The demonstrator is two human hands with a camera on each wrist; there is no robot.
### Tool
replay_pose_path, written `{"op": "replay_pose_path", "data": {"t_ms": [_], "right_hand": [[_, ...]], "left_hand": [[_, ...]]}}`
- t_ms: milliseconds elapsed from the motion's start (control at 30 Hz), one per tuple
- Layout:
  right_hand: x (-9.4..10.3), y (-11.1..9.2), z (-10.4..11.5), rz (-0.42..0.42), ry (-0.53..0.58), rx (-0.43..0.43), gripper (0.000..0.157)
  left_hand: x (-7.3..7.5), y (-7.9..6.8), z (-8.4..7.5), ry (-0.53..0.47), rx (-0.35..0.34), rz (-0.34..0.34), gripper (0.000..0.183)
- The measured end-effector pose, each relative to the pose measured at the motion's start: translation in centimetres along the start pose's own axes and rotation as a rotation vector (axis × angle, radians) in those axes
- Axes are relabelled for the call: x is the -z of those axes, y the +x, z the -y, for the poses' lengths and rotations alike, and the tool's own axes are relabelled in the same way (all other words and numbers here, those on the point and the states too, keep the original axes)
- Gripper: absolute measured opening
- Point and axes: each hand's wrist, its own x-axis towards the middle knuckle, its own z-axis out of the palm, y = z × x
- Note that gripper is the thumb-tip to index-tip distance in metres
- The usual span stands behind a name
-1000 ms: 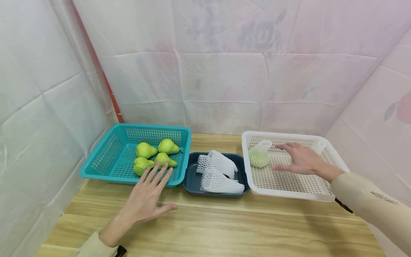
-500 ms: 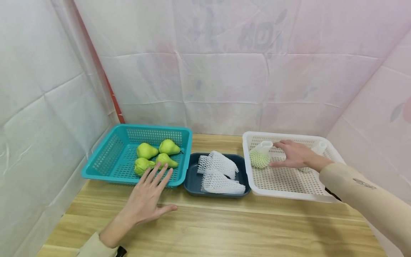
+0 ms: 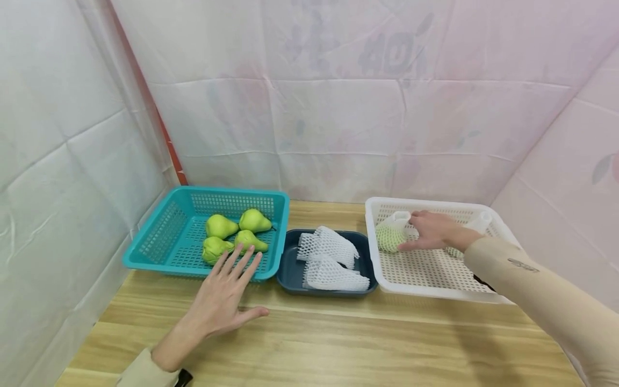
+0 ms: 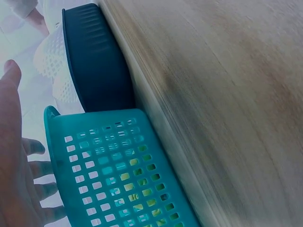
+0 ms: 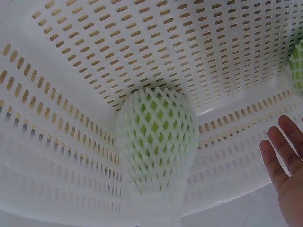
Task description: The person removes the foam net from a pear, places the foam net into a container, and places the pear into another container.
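My left hand (image 3: 217, 301) has its fingers spread above the front rim of the teal basket (image 3: 159, 236), near several green pears (image 3: 221, 226). In the left wrist view its fingers (image 4: 40, 168) lie beside the basket wall. Over the white basket (image 3: 435, 293), my right hand (image 3: 432, 231) reaches its thumb and fingers toward a pear in a white foam net (image 3: 389, 239) at the basket's left side. Whether it touches that net cannot be told. Behind the hand lies another netted pear (image 5: 158, 137), partly hidden in the head view. The right wrist view shows straight fingers (image 5: 284, 146).
Between the two baskets stands a dark blue tray (image 3: 288, 274) holding loose white foam nets (image 3: 333, 274). All three containers rest on a wooden table (image 3: 338, 344). White printed sheets (image 3: 333, 118) hang behind and at both sides.
My right hand has moved left inside the white basket, closer to the left netted pear, uncovering more of the right one. The left hand has stayed in place.
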Motion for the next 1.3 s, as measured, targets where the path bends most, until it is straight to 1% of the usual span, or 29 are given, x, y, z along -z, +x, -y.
{"op": "replay_pose_path", "data": {"t_ms": [167, 333, 467, 633, 767, 900, 1033, 1300], "right_hand": [[-0.4, 0.6, 0.1, 0.014, 0.009, 0.021, 0.094], [-0.5, 0.9, 0.4, 0.044, 0.035, 0.018, 0.092], [-0.5, 1.3, 0.8, 0.047, 0.057, 0.030, 0.086], [-0.5, 1.7, 1.2, 0.053, 0.041, 0.049, 0.080], [-0.8, 2.0, 1.4, 0.071, 0.026, 0.042, 0.073], [-1.0, 2.2, 1.6, 0.050, 0.018, 0.041, 0.067], [-1.1, 2.3, 1.8, 0.016, 0.000, 0.043, 0.064], [-0.9, 2.1, 2.2, -0.067, -0.087, 0.054, 0.067]], "left_hand": [[0.1, 0.1, 0.0, -0.003, -0.002, 0.009, 0.108], [0.2, 0.1, 0.0, -0.001, -0.007, 0.007, 0.110], [0.3, 0.1, 0.0, 0.003, -0.008, 0.004, 0.111], [0.4, 0.1, 0.0, 0.006, -0.006, 0.008, 0.110], [0.3, 0.1, -0.1, 0.006, -0.006, 0.015, 0.112], [0.3, 0.1, -0.1, 0.004, -0.004, 0.014, 0.114], [0.2, 0.0, -0.1, 0.004, -0.003, 0.013, 0.113], [0.2, 0.1, -0.1, 0.008, -0.002, 0.013, 0.113]]}}
